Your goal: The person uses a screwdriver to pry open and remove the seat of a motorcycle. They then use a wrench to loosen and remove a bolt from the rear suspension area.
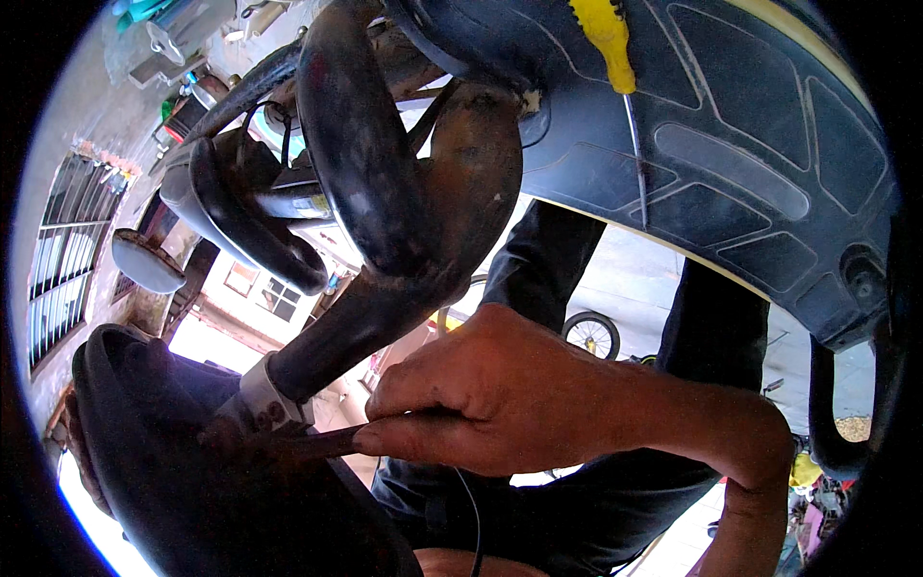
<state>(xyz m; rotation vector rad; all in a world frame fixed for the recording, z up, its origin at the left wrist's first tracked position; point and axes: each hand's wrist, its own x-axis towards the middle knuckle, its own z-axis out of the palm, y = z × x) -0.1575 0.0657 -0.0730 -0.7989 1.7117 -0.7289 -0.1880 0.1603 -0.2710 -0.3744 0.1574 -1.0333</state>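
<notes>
My right hand (pixel 490 389) grips a dark slim tool (pixel 322 440), its far end reaching toward a silver clamp (pixel 269 389) on a dark tube (pixel 336 337); that end is too shadowed to make out. The tube runs up to a curved black fork-like part (pixel 471 192). At the lower left, my left hand (pixel 67 433) wraps round the edge of a large black round part (pixel 163 481), which hides most of it. A screwdriver with a yellow handle (pixel 606 48) lies along a dark ribbed footboard (pixel 740 135) at the upper right.
Black bars and a rounded pad (pixel 144 260) project at the upper left. The person's dark-trousered legs (pixel 711 317) are behind the work. A small bicycle wheel (pixel 591 335), a barred window (pixel 72 240) and mixed clutter (pixel 817 500) show farther off.
</notes>
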